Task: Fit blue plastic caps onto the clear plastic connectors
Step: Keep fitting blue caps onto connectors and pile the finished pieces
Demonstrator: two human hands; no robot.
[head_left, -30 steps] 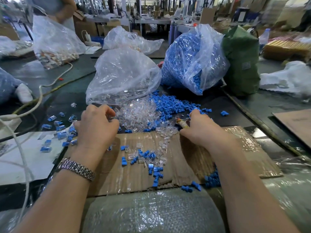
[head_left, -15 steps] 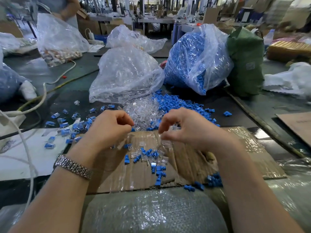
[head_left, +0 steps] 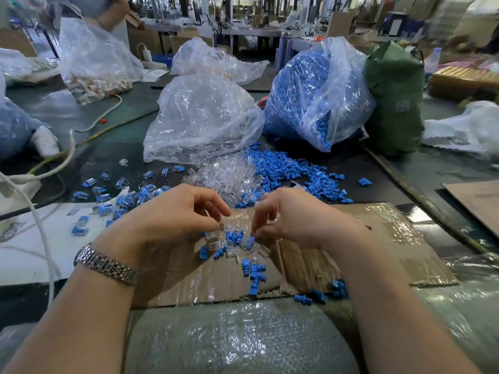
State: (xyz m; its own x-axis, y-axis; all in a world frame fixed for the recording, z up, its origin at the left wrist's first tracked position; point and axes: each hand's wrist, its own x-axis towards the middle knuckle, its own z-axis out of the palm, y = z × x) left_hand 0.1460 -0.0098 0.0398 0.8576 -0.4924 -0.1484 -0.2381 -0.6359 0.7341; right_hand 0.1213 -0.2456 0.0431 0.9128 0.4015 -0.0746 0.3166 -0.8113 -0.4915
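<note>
While left hand [head_left: 172,214] pinches clear connector [head_left: 221,227], right hand [head_left: 291,217] pinches blue cap [head_left: 250,242] just beside, untouching.

Bare forearms, silver link watch [head_left: 105,265] on left wrist

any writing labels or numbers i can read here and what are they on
None can be read.
Pale label on the tall green woven sack: marks show at, too blurred to read.
Flat brown cardboard sheet at the right edge: faint print, too faint to read.
White paper sheet at the left: dark printed patch at its edge, illegible.
</note>
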